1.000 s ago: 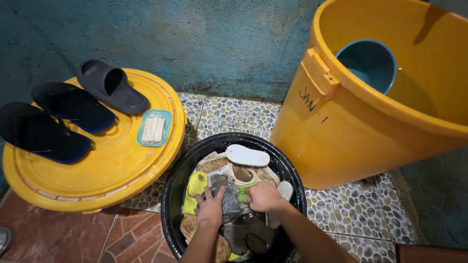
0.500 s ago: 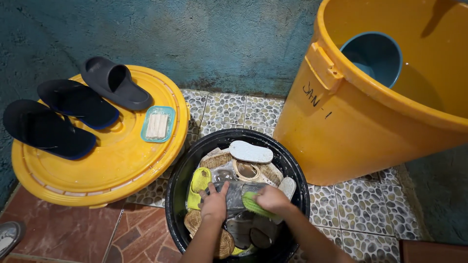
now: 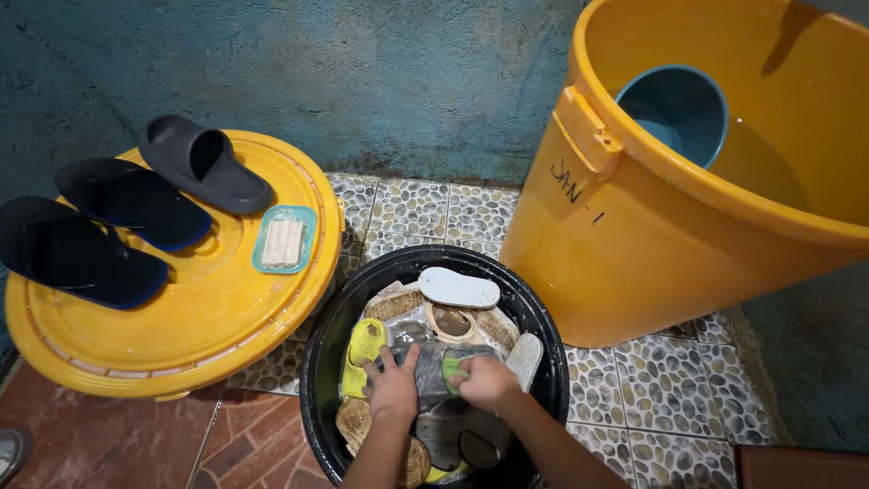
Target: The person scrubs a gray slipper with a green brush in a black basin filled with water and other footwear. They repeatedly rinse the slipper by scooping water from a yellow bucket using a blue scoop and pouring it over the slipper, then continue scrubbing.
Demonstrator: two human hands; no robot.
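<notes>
Green brush (image 3: 452,368) slid left over grey slipper (image 3: 433,367); slippers crowd basin (image 3: 319,362).

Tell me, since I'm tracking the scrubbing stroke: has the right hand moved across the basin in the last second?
Yes. The right hand with the green brush slid toward the basin's near rim, then back up and left.

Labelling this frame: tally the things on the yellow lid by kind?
Flip-flops: 2
Grey slide: 1
Soap dish with soap: 1
Total: 4, all resting on the lid.
</notes>
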